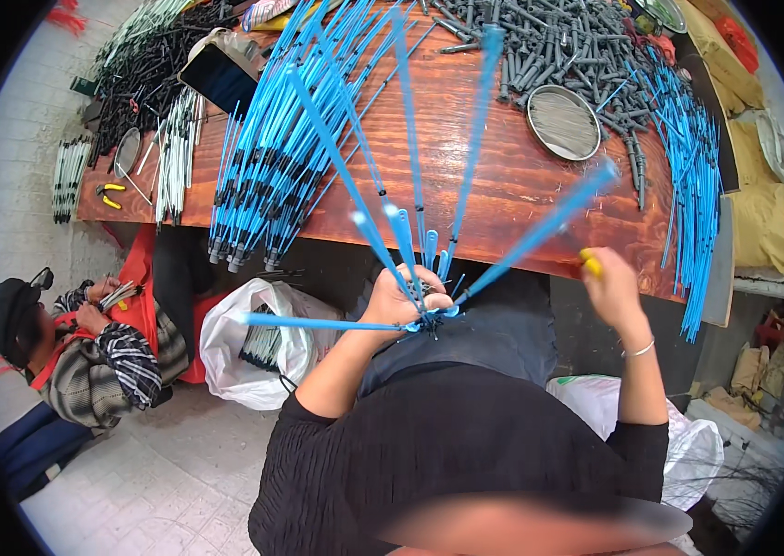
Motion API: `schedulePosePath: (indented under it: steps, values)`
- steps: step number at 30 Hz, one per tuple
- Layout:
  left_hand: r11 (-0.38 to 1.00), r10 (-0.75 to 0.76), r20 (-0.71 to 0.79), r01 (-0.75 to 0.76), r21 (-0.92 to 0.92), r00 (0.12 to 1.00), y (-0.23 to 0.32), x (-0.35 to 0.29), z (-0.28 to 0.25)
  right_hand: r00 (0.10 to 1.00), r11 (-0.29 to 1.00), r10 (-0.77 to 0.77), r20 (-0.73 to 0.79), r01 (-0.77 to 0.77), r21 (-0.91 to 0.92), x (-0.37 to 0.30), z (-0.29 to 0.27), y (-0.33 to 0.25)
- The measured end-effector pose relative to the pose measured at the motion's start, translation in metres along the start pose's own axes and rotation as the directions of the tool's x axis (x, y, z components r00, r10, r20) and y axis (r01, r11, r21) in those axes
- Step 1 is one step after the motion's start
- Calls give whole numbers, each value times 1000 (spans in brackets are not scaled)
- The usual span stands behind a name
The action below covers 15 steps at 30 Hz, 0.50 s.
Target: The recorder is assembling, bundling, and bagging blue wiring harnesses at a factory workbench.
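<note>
Item: bundle of thin blue plastic rods [410, 222], fanning upward from the left hand [398, 298], whose fingers clamp their dark-tipped lower ends together. Likely light, springy, slippery; best pinched at that gathered base. Right hand [610, 289]: fingers closed on a small yellow-handled tool [590, 264], right of the fan.

Blue tubes [410, 232] fanned upward, yellow tool [590, 265]
</note>
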State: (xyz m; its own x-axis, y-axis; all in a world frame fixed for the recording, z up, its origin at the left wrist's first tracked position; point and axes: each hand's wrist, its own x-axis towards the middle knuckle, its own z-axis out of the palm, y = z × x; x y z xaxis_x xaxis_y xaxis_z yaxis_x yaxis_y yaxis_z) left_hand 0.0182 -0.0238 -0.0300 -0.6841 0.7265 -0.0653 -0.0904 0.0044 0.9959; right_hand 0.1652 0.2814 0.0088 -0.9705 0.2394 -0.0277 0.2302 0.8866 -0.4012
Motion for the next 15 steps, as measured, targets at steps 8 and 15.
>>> schedulePosePath:
  steps: [8,15]
  values:
    - [989,107,56,-112,93,993,2,7,14,934,922,-315,169,259,287,6,35,-84]
    - [983,123,42,-127,130,992,8,6,13,930,931,-349,118,331,153,12,34,-91]
